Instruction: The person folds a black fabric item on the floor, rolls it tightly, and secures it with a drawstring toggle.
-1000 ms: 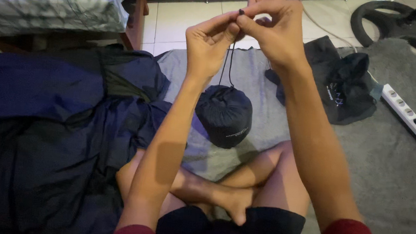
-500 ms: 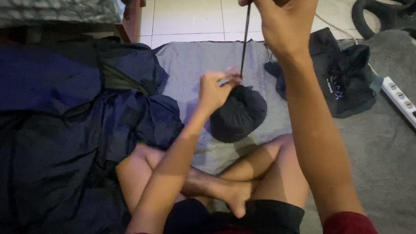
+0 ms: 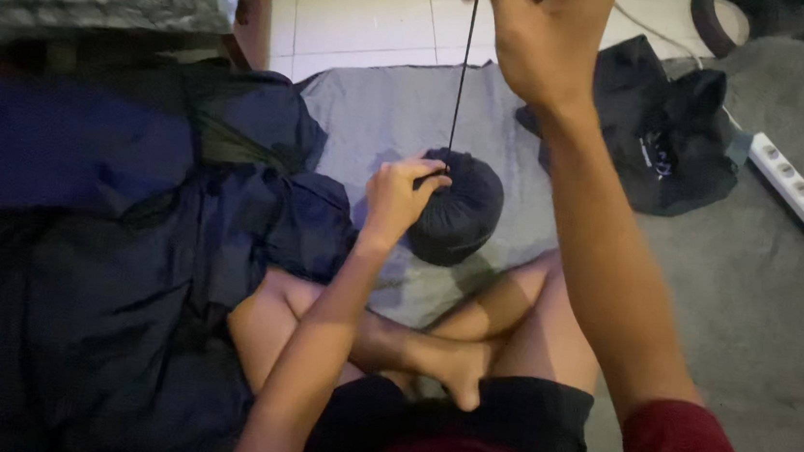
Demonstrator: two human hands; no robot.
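Left hand (image 3: 403,192) pinches the neck of the one dark stuffed pouch (image 3: 460,207), fingers closed together on the gathered top where the cord comes out. That pouch sits on the grey mat (image 3: 374,107), just in front of the person's crossed legs (image 3: 470,339). Right hand (image 3: 545,35) is raised high above the pouch, clamped shut on the upper end of the single thin black drawcord (image 3: 461,76), which runs taut and nearly straight down to the pouch.

A second ago both hands were together up at the cord's top and the pouch hung slack below them; half a second ago the left hand had dropped to the pouch. Now the cord is stretched longer, the right hand reaches the upper edge of view, and the pouch has rolled a little to the right of where it first lay.

Left of the pouch lies one large dark blue spread of fabric (image 3: 79,256), crumpled at its near edge. Right of the pouch, well apart, is one black bag (image 3: 666,142) on a grey rug (image 3: 761,335), and beyond it one white power strip (image 3: 802,198) with two plugs in it. Farther right and above, part of one black weight plate (image 3: 779,21) shows.
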